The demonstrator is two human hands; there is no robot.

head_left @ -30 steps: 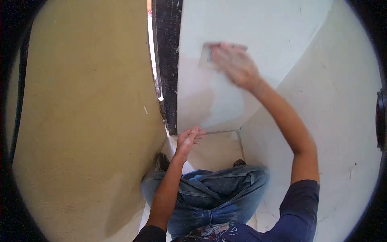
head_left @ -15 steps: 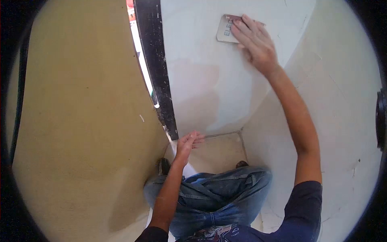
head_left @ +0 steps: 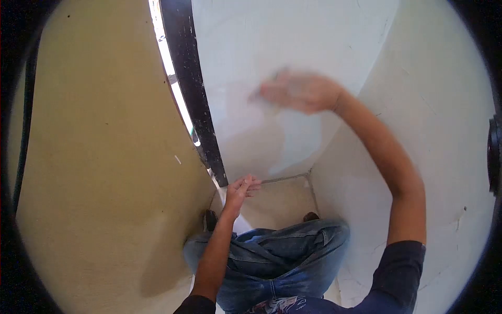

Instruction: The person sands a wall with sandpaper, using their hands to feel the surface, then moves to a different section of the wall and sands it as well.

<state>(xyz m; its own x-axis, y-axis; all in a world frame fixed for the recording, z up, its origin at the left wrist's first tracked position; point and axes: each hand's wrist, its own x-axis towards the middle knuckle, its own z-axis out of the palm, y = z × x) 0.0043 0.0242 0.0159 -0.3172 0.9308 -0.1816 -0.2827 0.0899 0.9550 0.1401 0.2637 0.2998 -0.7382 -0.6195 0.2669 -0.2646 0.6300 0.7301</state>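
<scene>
Presently: one hand flat to the white wall, one low by the door frame

Item, right hand: raised against the white wall, arm stretched up from a dark blue sleeve. It is smeared by motion blur. A small dark edge shows at its fingertips on the wall side, but what that is cannot be told, nor whether the grip is clenched on anything or released; the fingers look laid fairly flat toward the wall.

Item, left hand: held low, near the foot of the black door frame, fingers loosely spread and pointing toward the wall. Grip released, holding nothing, touching nothing that can be made out.

Item, white wall: faces the person, with a duller, greyer patch below the right hand, reaching down toward the floor. A second white wall meets it at a corner on the right.

Item, black door frame: upright strip left of the white wall, speckled with pale flecks; a bright slit of daylight runs along its left edge.

Item, yellow wall: fills the left side.

Item, floor: pale tile in the corner, grout line visible.

Item, blue jeans: the person's legs below, with dark shoes just showing on the floor.
</scene>
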